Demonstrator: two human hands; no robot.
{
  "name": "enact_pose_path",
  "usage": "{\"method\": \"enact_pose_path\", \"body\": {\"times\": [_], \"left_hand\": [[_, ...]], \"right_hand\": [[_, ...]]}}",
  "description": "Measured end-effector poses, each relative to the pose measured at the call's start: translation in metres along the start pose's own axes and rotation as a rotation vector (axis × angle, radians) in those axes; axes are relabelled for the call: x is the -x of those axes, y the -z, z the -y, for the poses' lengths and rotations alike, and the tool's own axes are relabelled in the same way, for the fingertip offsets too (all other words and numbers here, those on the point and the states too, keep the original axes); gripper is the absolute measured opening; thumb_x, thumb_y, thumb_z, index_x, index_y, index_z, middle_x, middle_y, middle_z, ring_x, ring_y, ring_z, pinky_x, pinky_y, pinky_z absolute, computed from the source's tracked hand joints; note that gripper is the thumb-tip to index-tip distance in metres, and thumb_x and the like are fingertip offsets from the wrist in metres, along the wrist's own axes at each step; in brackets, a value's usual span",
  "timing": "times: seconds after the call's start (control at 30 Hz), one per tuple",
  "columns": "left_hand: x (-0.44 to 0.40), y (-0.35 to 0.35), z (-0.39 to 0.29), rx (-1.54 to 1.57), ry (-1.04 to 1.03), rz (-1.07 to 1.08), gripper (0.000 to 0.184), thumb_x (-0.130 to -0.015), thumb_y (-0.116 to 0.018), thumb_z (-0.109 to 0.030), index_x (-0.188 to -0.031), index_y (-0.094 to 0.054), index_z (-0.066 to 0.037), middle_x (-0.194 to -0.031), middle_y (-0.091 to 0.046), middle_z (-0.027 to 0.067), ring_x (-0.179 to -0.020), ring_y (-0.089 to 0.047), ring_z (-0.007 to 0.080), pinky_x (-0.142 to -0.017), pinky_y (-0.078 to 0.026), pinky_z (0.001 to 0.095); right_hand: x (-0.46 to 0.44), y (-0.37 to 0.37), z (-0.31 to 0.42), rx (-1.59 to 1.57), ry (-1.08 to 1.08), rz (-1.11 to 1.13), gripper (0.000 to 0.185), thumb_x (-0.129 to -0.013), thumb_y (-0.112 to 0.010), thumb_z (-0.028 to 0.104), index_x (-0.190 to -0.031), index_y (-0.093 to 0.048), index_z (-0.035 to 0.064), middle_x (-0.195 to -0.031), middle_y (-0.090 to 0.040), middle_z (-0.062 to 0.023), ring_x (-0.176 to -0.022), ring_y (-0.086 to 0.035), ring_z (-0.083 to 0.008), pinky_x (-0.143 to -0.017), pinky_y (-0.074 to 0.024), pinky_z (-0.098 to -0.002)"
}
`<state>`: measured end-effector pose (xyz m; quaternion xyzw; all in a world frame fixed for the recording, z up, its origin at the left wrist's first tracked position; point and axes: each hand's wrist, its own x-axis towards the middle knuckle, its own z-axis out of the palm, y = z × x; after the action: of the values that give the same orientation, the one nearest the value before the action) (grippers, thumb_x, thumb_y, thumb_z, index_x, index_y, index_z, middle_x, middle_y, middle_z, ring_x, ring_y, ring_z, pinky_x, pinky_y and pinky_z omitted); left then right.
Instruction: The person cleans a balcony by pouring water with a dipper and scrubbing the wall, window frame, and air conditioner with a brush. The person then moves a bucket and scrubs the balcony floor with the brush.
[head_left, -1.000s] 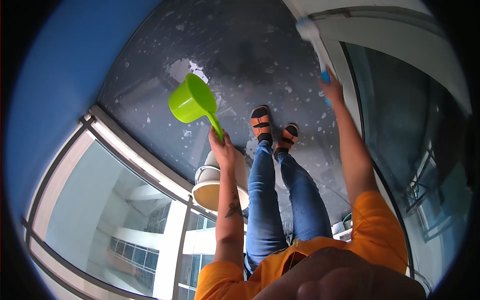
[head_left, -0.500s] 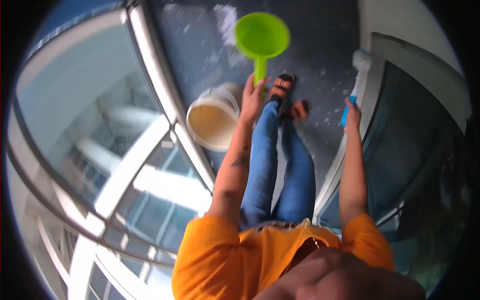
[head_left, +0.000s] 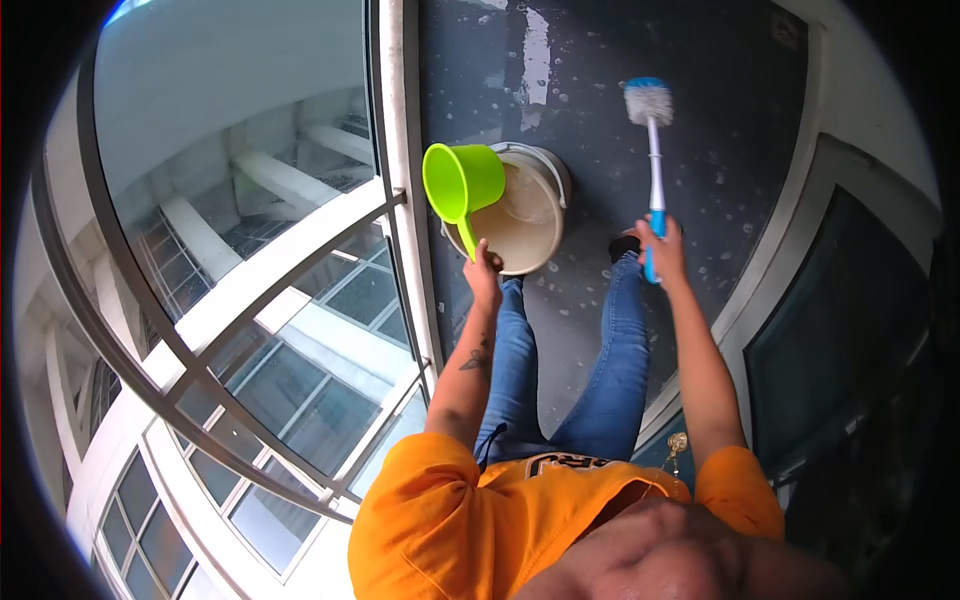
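Note:
My left hand (head_left: 484, 268) is wrapped round the handle of a bright green plastic dipper (head_left: 478, 178), whose cup is tilted sideways above the left part of a bucket. The pale bucket (head_left: 541, 255) stands on the floor and holds cloudy liquid; the dipper hides part of its rim. In my right hand (head_left: 664, 250) is the blue grip of a toilet brush (head_left: 656, 180). Its long white shaft points away from me, and the white bristle head (head_left: 650, 102) with a blue back is over the dark floor, apart from the bucket.
The dark floor (head_left: 720, 130) has wet-looking spots and a bright reflection. A glass wall with white frames (head_left: 395, 120) runs along the left, close to the bucket. On the right are a pale wall edge (head_left: 765, 270) and a dark glass panel (head_left: 840, 300). My feet stand near the bucket.
The dipper has gone from upright beyond my feet to over the bucket. The brush has swung inward from the right wall to above the floor. The bucket now appears between my arms.

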<state>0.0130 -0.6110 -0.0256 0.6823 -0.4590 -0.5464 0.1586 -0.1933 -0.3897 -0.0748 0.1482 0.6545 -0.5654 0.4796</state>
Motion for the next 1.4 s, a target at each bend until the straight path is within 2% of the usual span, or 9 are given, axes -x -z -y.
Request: {"method": "enact_pose_path", "body": {"times": [0.13,0.23,0.33,0.43,0.7,1.03,1.13,1.2,1.4], "left_hand": [[-0.015,-0.038,0.003,0.355,0.059,0.231,0.026,-0.085,-0.048,-0.026,-0.077,-0.051,-0.002,-0.075,-0.058,0.0122,-0.078,-0.061,0.0225,-0.073,-0.049,0.0328],[-0.028,-0.073,-0.006,0.389,-0.028,0.447,0.026,-0.086,-0.045,-0.027,-0.078,-0.051,-0.003,-0.077,-0.056,0.0080,-0.079,-0.054,0.0179,-0.076,-0.042,0.0293],[-0.066,-0.077,-0.016,0.448,-0.003,0.578,0.023,-0.084,-0.048,-0.027,-0.076,-0.049,-0.006,-0.072,-0.049,0.0032,-0.072,-0.047,0.0142,-0.072,-0.038,0.0264],[-0.090,-0.060,-0.048,0.482,0.121,0.801,0.017,-0.081,-0.049,-0.023,-0.075,-0.051,-0.008,-0.071,-0.048,0.0015,-0.070,-0.047,0.0131,-0.070,-0.037,0.0247],[-0.134,-0.013,-0.077,0.159,-0.062,0.666,0.024,-0.076,-0.054,-0.024,-0.076,-0.058,0.000,-0.069,-0.057,0.0066,-0.063,-0.057,0.0150,-0.058,-0.043,0.0258],[-0.258,0.085,-0.101,-0.469,-0.422,0.726,0.031,-0.075,-0.058,-0.028,-0.082,-0.063,0.001,-0.071,-0.062,0.0087,-0.065,-0.060,0.0151,-0.061,-0.047,0.0266],[-0.288,0.134,-0.132,-0.576,-0.409,0.877,0.032,-0.077,-0.058,-0.028,-0.088,-0.061,0.002,-0.078,-0.063,0.0086,-0.068,-0.061,0.0152,-0.064,-0.048,0.0274],[-0.265,0.161,-0.159,-0.606,-0.460,0.794,0.022,-0.075,-0.051,-0.020,-0.077,-0.055,0.002,-0.061,-0.051,0.0054,-0.049,-0.048,0.0154,-0.046,-0.040,0.0281],[-0.253,0.206,-0.172,-0.755,-0.502,0.652,0.034,-0.073,-0.053,-0.029,-0.080,-0.060,0.003,-0.067,-0.058,0.0082,-0.062,-0.055,0.0166,-0.057,-0.044,0.0301]], "right_hand": [[-0.002,-0.115,-0.012,-0.054,0.108,0.043,0.035,-0.087,-0.049,0.025,-0.119,-0.044,0.0101,-0.070,-0.053,-0.0071,-0.048,-0.052,-0.0137,-0.038,-0.0431,-0.0263],[-0.021,-0.178,-0.021,0.337,0.508,-0.146,0.051,-0.087,-0.043,0.029,-0.133,-0.033,0.0119,-0.115,-0.053,-0.0198,-0.100,-0.054,-0.0345,-0.079,-0.0459,-0.0388],[-0.031,-0.215,0.004,0.168,0.432,-0.124,0.049,-0.086,-0.044,0.030,-0.132,-0.037,0.0126,-0.117,-0.050,-0.0234,-0.108,-0.048,-0.0383,-0.090,-0.0376,-0.0387],[-0.039,-0.239,0.002,0.321,0.534,-0.198,0.047,-0.087,-0.045,0.031,-0.130,-0.041,0.0130,-0.116,-0.051,-0.0235,-0.103,-0.051,-0.0379,-0.084,-0.0410,-0.0371],[0.007,-0.293,-0.023,0.144,0.672,-0.142,0.039,-0.085,-0.049,0.017,-0.123,-0.048,0.0066,-0.103,-0.056,-0.0135,-0.097,-0.052,-0.0296,-0.083,-0.0418,-0.0335],[0.030,-0.297,-0.229,1.497,0.580,-0.012,0.041,-0.069,-0.061,0.007,-0.109,-0.057,0.0131,-0.109,-0.055,-0.0061,-0.114,-0.043,-0.0247,-0.103,-0.0202,-0.0507],[0.002,-0.305,-0.241,1.623,0.554,-0.012,0.035,-0.075,-0.056,0.012,-0.109,-0.058,0.0172,-0.105,-0.057,-0.0057,-0.110,-0.046,-0.0247,-0.100,-0.0246,-0.0519],[-0.004,-0.308,-0.242,1.682,0.479,0.063,0.038,-0.075,-0.055,0.009,-0.111,-0.057,0.0183,-0.105,-0.057,-0.0039,-0.108,-0.048,-0.0236,-0.099,-0.0265,-0.0514],[-0.010,-0.285,-0.202,1.793,0.546,0.139,0.040,-0.074,-0.053,0.005,-0.111,-0.057,0.0199,-0.103,-0.061,-0.0016,-0.100,-0.055,-0.0177,-0.090,-0.0338,-0.0481]]}}
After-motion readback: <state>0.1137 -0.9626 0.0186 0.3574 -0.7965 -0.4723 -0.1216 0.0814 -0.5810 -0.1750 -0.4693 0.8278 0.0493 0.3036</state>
